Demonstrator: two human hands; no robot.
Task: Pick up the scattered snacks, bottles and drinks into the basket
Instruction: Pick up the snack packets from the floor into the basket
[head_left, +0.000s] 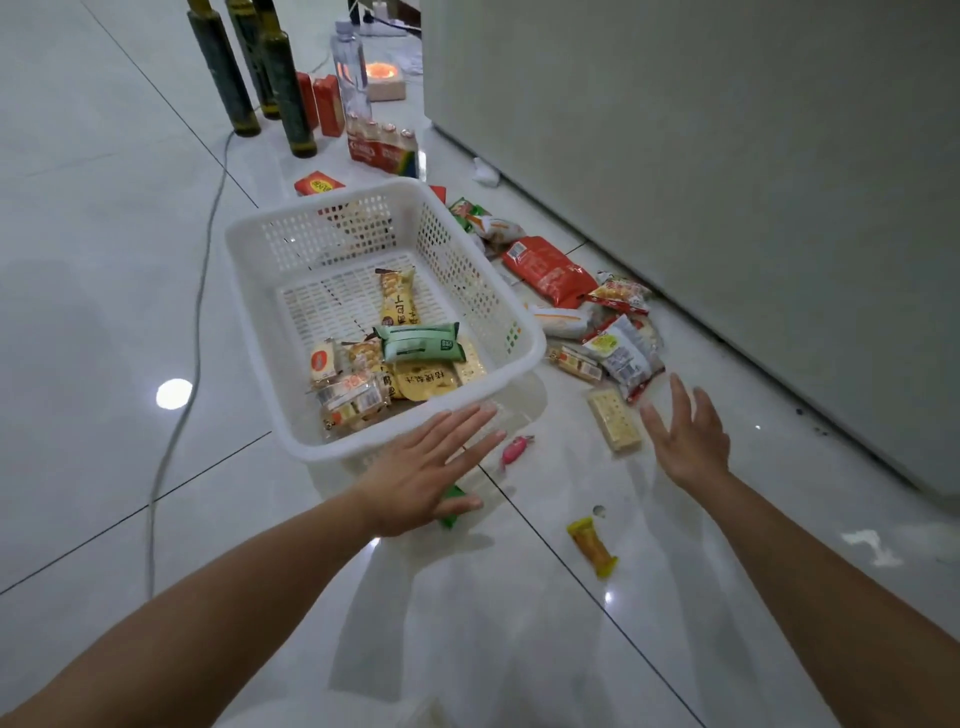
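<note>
The white basket sits on the tiled floor with several snack packs inside. The left hand is spread flat at its near rim, over a green pack. The right hand is spread wide and empty, right of the basket, just beside a cracker pack; more snacks lie scattered along the basket's right side.

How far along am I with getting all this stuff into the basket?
Early on. Done: a few snack packets, including a green one, lie in the white basket. In hand: nothing; the left hand and right hand are open. Left: the snack pile by the wall, the pink candy, yellow bar, and bottles beyond the basket.
</note>
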